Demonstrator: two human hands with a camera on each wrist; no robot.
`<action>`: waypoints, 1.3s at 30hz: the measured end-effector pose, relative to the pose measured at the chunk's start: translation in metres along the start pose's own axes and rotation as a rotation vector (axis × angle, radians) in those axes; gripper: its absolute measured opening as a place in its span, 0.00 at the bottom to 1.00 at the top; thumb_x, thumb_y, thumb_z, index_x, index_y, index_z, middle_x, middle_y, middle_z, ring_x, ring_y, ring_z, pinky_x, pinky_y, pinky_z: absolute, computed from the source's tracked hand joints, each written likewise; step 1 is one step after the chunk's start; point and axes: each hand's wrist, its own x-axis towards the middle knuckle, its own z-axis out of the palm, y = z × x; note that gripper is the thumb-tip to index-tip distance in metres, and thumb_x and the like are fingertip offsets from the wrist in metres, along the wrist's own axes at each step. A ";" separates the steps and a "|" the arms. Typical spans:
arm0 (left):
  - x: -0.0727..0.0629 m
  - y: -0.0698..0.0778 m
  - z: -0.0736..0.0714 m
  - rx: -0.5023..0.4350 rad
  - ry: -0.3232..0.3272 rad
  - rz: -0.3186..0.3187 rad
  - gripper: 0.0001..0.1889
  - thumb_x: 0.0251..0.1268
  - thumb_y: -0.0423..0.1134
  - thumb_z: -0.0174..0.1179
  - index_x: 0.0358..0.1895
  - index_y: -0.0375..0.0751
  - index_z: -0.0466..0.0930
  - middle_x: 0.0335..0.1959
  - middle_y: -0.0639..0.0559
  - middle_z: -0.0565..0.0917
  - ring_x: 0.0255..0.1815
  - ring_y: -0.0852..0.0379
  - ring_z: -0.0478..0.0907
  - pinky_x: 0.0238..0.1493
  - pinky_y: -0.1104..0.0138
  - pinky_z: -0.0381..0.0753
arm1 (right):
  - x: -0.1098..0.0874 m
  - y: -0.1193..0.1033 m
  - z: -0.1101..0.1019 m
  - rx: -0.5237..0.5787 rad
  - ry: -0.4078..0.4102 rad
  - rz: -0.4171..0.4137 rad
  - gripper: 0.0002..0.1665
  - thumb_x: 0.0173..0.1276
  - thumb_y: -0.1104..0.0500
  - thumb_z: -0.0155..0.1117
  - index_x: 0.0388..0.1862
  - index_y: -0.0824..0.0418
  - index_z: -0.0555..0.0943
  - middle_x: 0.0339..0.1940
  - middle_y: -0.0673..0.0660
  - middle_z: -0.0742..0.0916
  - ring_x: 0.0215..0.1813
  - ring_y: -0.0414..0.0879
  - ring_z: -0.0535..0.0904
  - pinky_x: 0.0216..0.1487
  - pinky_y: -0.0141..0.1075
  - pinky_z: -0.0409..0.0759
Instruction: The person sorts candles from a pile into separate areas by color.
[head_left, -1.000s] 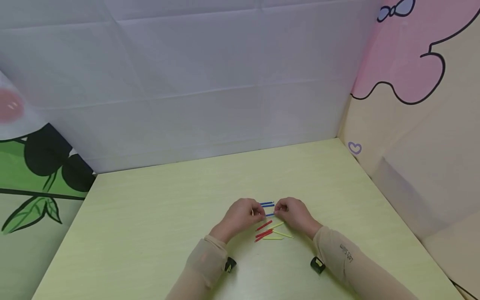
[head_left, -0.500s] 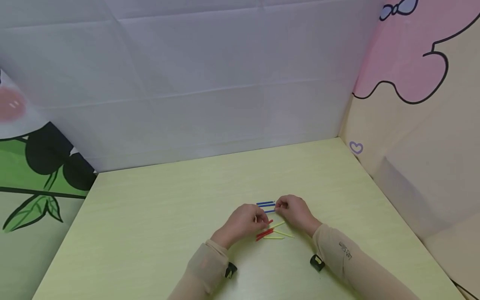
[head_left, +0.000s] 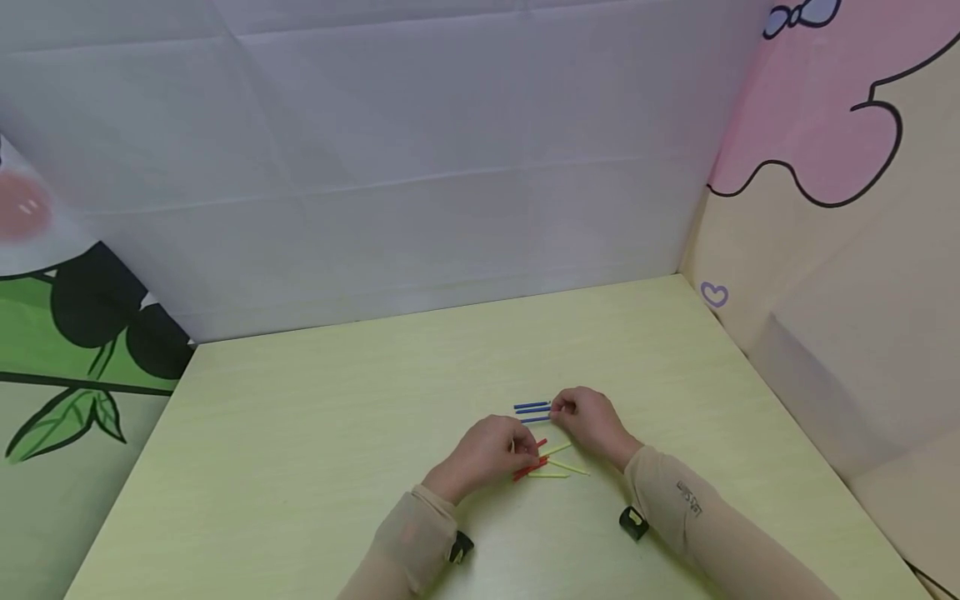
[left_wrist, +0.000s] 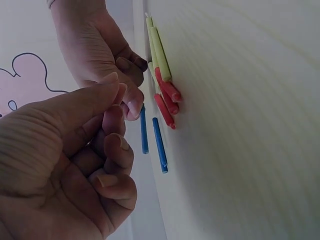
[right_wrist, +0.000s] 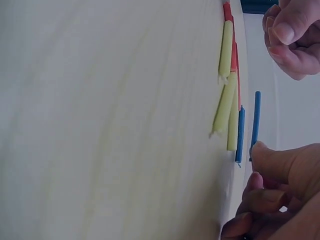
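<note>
In the head view my right hand (head_left: 592,425) pinches a thin blue candle (head_left: 534,420) near one end. The right wrist view shows that blue candle (right_wrist: 256,115) at my thumb tip, raised off the table. More blue candles (head_left: 530,406) lie just beyond it. My left hand (head_left: 491,450) hovers over the red candles (head_left: 522,473), its fingers loosely curled with nothing visible between them. Several yellow candles (right_wrist: 226,105) lie against the red candles (left_wrist: 165,110), between my hands; the wicks show at some ends. In the head view my left hand partly hides the red ones.
A pale yellow-green table (head_left: 300,433) carries everything. Behind it stands a white cloth wall (head_left: 420,183). A cartoon-printed panel (head_left: 810,250) rises on the right, another printed panel (head_left: 97,333) on the left. Each sleeve has a small dark device (head_left: 633,523) at the wrist.
My left hand has moved away from the blue candle, toward me and over the red ones. My right hand has stayed nearly in place with the blue candle, shifting slightly away from me.
</note>
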 end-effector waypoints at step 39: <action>-0.006 -0.004 0.015 0.152 -0.011 0.029 0.06 0.53 0.38 0.73 0.27 0.50 0.83 0.19 0.66 0.73 0.24 0.68 0.68 0.30 0.73 0.69 | 0.008 -0.002 -0.001 -0.013 0.011 0.019 0.04 0.64 0.62 0.69 0.30 0.57 0.82 0.26 0.50 0.79 0.33 0.45 0.72 0.38 0.40 0.70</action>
